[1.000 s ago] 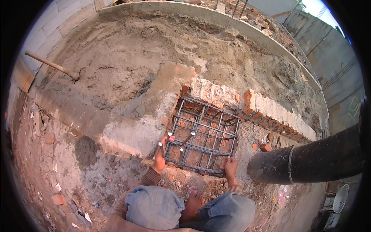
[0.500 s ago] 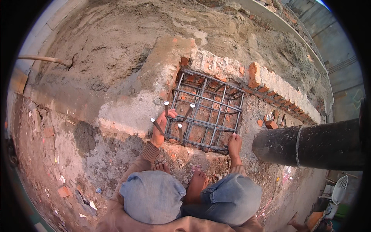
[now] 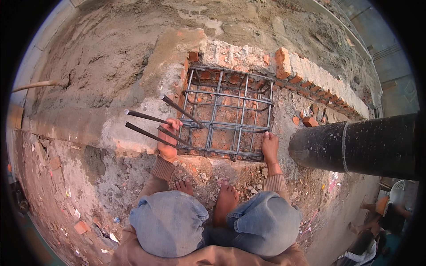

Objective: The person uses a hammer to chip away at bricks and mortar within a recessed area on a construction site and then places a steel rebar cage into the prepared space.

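Steel rebar cage (image 3: 241,127) lies ahead, between the left hand (image 3: 167,142), curled round its near-left bars, and the right hand (image 3: 270,147), closed on its near-right corner, four rods (image 3: 146,117) jutting leftward.

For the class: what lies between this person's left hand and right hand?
In the head view, the steel rebar cage lies between the left hand and right hand; reddish ground shows through its bars.

Building site outdoors: steel rebar cage (image 3: 217,94), rough brick wall (image 3: 317,82), rubble-strewn ground (image 3: 66,195).
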`<state>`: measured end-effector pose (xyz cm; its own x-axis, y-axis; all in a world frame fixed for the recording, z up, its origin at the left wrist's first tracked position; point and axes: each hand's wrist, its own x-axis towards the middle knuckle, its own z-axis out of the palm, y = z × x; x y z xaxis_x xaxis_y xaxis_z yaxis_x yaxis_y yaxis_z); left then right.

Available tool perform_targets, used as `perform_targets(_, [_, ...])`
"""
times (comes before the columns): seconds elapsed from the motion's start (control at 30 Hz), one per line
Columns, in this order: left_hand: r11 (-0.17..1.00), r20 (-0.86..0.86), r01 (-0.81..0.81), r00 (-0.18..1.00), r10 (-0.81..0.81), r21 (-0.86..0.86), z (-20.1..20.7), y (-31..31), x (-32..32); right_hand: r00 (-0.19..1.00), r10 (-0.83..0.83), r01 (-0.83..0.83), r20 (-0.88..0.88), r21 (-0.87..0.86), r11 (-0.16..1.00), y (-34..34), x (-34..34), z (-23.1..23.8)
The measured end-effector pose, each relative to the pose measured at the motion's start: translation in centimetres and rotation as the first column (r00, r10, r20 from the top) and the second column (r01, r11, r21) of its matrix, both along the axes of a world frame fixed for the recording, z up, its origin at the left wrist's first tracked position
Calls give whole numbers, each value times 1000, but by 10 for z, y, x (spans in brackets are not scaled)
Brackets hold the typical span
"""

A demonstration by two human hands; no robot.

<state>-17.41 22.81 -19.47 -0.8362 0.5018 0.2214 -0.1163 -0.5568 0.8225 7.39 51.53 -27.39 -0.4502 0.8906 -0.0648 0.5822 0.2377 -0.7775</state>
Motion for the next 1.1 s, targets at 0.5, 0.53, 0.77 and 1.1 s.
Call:
perform_targets(0.5, [996,-81,-52,996,46,-74,-7,29,18,991,-12,15,130,-21,1000,21,16,25])
perform_targets(0.53, [995,-21,-70,997,69,-64,-6,31,26,986,2,0,164,-7,1000,20,21,26])
perform_targets(0.77, [989,10,-94,995,96,-117,3,37,41,995,-10,3,101,76,997,21,30,13])
perform_targets(1.1, [991,-13,-67,998,66,-112,3,23,37,996,-7,-1,89,86,996,7,25,17])
